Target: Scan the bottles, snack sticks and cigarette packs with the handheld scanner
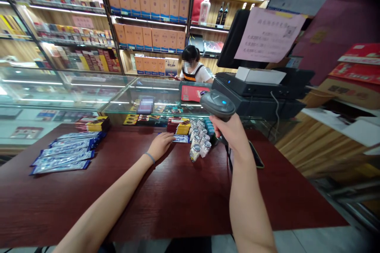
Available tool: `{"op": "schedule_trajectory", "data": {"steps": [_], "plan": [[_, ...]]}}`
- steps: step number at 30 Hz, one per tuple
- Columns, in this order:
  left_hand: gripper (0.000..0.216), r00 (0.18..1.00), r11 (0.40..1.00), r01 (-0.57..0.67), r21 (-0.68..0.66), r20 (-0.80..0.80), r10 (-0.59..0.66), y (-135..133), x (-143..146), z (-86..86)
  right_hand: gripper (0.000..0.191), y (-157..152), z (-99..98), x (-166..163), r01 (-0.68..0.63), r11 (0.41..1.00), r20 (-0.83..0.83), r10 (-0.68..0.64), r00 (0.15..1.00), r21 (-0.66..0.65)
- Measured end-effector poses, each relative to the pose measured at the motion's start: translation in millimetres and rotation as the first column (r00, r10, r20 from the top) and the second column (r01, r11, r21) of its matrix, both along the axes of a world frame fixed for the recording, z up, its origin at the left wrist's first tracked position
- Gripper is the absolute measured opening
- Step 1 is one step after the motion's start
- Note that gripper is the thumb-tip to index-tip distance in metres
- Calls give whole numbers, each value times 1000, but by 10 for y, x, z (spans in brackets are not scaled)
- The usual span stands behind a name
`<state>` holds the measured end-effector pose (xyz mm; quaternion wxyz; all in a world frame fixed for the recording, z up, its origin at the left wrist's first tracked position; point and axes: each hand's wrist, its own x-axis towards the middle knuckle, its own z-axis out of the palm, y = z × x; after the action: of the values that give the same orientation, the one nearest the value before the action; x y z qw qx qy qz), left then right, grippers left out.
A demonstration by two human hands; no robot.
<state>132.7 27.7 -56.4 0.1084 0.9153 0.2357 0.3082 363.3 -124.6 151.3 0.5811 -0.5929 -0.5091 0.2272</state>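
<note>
My right hand [234, 132] is wrapped round the handle of a dark grey barcode scanner [218, 104], raised above the table with a blue light showing on top. My left hand [162, 144], with a thin band at the wrist, rests low over the table, its fingers closed over a flat blue-and-white packet [181, 138]. Part of that packet is hidden beneath the fingers. Just right of it stand several small clear jars [196, 152] with silvery lids. A stack of red and yellow packs [179, 125] lies behind the packet.
Several long blue-and-white packets [65, 152] overlap at the left of the dark red table [127, 205]. Behind it runs a glass display counter [118, 102], with a seated person [192, 67] beyond. A monitor [231, 39] stands back right; a phone [257, 156] lies beside my right arm.
</note>
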Motion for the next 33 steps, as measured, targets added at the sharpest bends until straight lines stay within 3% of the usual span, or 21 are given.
{"op": "schedule_trajectory", "data": {"steps": [4,8,13,19,27,33], "plan": [[29,997,999,-39,-14,59,40,-25,-71,71,21,50,-22,-79,6,1000,17,-6,1000,-17],[29,992,994,-106,10,73,105,-24,-377,206,23,92,-59,-232,-19,1000,29,20,999,-11],[32,970,967,-241,84,47,237,-91,-1096,383,20,145,-174,-488,-54,998,57,56,997,-35],[33,898,886,-437,155,11,440,-340,-2091,516,24,176,-316,-848,-114,989,201,132,971,-97],[37,772,773,-598,212,-104,627,-604,-3270,395,23,246,-491,-1200,-232,963,336,265,904,-137],[38,704,715,-671,195,-137,697,-640,-3631,193,33,300,-759,-1400,-339,941,387,315,867,-5]]}}
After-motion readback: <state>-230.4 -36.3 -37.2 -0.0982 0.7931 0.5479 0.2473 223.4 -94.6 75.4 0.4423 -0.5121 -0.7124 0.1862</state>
